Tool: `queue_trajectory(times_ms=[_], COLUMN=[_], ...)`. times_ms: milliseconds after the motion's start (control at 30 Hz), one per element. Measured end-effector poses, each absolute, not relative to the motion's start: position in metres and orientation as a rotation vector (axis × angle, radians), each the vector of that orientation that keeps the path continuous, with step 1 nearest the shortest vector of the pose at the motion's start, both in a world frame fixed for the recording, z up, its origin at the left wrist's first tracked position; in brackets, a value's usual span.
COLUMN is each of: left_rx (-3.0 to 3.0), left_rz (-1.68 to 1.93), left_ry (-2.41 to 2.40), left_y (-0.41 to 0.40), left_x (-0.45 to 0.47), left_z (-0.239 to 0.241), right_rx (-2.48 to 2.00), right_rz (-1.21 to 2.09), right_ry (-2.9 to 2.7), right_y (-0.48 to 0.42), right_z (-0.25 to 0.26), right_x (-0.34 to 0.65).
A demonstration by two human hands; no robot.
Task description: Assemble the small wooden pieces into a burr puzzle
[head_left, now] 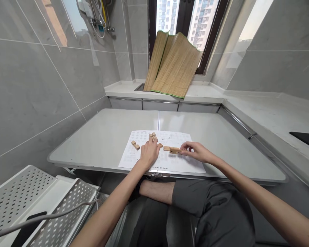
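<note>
Wooden puzzle pieces lie on a printed sheet (pixel 167 161) spread over the grey bench (pixel 98 137), straight ahead of the seated person. Long notched bar (pixel 172 149) sits between the two hands, long axis running left to right, near-parallel to the bench's front edge. Right hand (pixel 198 152) pinches the bar's right end with thumb and forefinger, other fingers loosely curled. Left hand (pixel 149 152) rests palm-down just left of the bar, fingers partly spread and covering a small piece (pixel 160 145) that shows at its edge; whether it grips anything, cannot tell. Cluster of blocks (pixel 152 136) lies just beyond the left fingertips; stepped block (pixel 135 145) sits apart, further left. Right hand alone touches the bar. Sheet carries grids of small diagrams and lines of print, too small to read. No brand visible.
</note>
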State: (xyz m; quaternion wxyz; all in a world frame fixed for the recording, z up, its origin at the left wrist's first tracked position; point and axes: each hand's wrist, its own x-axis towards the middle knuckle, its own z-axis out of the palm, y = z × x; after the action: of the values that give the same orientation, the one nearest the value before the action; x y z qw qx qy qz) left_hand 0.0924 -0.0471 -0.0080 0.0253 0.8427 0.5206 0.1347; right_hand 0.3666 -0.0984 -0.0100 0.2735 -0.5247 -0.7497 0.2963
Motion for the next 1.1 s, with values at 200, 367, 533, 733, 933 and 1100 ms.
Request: queue_trajectory(times_ms=[200,367,533,733,933,1100], left_rx=[2.738,2.730,2.686,2.562,2.116,1.897], left_rz=[0.509,0.526,0.517,0.562,0.751,0.829], left_ry=[1.296,1.187,1.142,1.160,1.112,0.951], left_y=[-0.041,-0.036,-0.032,-0.041,-0.050,-0.050], left_x=[0.117,0.132,0.134,0.127,0.119,0.123], left_z=[-0.016,-0.026,-0.029,-0.028,-0.029,-0.039], right_rx=[-1.450,-1.507,-1.449,-1.355,-1.325,-1.375], right_rz=[0.784,0.829,0.928,1.204,1.313,1.320], right_ry=[-1.844,-1.659,-1.569,-1.531,-1.550,-1.525], right_y=[-0.095,-0.096,-0.099,-0.107,-0.113,-0.113], right_z=[0.003,0.001,-0.010,-0.010,0.000,0.004], right_x=[0.374,0.378,0.379,0.357,0.338,0.333])
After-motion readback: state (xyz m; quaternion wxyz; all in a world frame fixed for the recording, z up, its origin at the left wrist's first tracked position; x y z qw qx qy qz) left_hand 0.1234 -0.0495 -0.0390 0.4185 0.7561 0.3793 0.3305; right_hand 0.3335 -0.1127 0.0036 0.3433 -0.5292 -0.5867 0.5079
